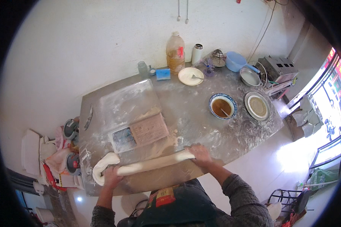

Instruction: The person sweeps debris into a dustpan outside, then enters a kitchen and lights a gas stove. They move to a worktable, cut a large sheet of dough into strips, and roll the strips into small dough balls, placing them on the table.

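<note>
A long, thick rope of pale dough [155,164] lies along the near edge of the floury table. Its left end curls back on itself in a hook. My left hand [111,177] is closed round the rope just right of that bend. At the far right end, my right hand [201,154] grips the dough, its fingers over the top. The stretch between my hands looks straight and fairly even. Just beyond the dough rests a flat rectangular tray or board [149,130], dusted with flour, one part dark and the other brownish.
A blue-rimmed bowl of brown sauce [220,108] holds a spoon. Right of it sits a round plate [257,106]. Along the wall are a bowl of white powder [190,76], a large oil bottle [175,53], a white flask [197,53] and a blue basin [236,61].
</note>
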`<state>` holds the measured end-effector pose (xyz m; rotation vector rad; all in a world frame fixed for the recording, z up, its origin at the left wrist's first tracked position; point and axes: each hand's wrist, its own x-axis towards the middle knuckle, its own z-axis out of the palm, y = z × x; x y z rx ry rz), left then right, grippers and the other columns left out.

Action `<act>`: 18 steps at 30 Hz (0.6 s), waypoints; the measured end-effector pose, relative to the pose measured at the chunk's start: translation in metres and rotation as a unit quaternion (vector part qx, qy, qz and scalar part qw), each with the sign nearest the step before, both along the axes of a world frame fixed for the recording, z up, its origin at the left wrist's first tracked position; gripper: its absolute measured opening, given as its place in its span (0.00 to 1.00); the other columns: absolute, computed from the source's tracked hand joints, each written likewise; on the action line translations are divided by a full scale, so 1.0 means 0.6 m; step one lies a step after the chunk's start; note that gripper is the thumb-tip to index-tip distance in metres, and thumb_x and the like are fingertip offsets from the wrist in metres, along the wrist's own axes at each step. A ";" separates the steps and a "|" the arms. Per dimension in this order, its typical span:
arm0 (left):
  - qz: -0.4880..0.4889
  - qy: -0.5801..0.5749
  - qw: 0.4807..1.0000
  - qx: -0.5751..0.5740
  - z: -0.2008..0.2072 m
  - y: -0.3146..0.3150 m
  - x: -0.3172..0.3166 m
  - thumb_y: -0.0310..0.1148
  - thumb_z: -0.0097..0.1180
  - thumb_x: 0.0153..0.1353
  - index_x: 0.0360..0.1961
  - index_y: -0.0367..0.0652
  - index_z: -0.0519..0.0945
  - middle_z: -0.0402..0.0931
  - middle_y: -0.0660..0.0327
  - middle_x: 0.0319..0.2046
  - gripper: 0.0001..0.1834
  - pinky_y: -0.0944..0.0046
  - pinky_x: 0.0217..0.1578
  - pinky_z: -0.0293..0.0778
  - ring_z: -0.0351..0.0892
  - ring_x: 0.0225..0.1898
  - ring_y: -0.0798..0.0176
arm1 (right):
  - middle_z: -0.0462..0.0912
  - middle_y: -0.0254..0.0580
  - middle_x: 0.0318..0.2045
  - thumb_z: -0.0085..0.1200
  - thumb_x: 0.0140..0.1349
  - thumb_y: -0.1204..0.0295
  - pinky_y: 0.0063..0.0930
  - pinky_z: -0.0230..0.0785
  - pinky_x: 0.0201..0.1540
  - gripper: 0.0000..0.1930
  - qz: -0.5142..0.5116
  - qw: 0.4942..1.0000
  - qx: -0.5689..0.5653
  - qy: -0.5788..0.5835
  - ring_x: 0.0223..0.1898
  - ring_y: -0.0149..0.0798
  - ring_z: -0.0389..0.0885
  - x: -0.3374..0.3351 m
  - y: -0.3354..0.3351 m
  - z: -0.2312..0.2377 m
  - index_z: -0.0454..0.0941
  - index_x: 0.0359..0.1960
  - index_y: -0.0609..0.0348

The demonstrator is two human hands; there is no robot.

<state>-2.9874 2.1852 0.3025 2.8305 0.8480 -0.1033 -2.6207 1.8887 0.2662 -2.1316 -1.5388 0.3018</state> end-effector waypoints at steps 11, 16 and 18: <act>0.061 -0.415 0.845 -0.331 0.079 -0.167 0.226 0.32 0.64 0.43 0.56 0.44 0.61 0.69 0.50 0.47 0.37 0.58 0.46 0.69 0.72 0.47 0.49 | 0.73 0.46 0.44 0.54 0.42 0.76 0.37 0.59 0.55 0.23 0.113 0.954 0.138 0.241 0.50 0.49 0.68 -0.178 0.189 0.221 0.71 0.46 0.53; 0.051 -0.305 0.911 -0.272 0.096 -0.168 0.245 0.34 0.60 0.45 0.51 0.44 0.66 0.75 0.50 0.37 0.30 0.55 0.40 0.71 0.75 0.39 0.47 | 0.76 0.41 0.33 0.54 0.45 0.77 0.29 0.66 0.44 0.15 0.005 0.953 0.072 0.296 0.41 0.38 0.74 -0.181 0.174 0.200 0.74 0.38 0.59; 0.041 -0.269 0.931 -0.243 0.084 -0.170 0.253 0.35 0.59 0.44 0.46 0.44 0.71 0.76 0.51 0.34 0.25 0.55 0.38 0.71 0.76 0.38 0.47 | 0.76 0.40 0.30 0.54 0.46 0.77 0.27 0.67 0.41 0.14 -0.042 0.940 0.080 0.328 0.36 0.37 0.74 -0.182 0.177 0.173 0.73 0.37 0.59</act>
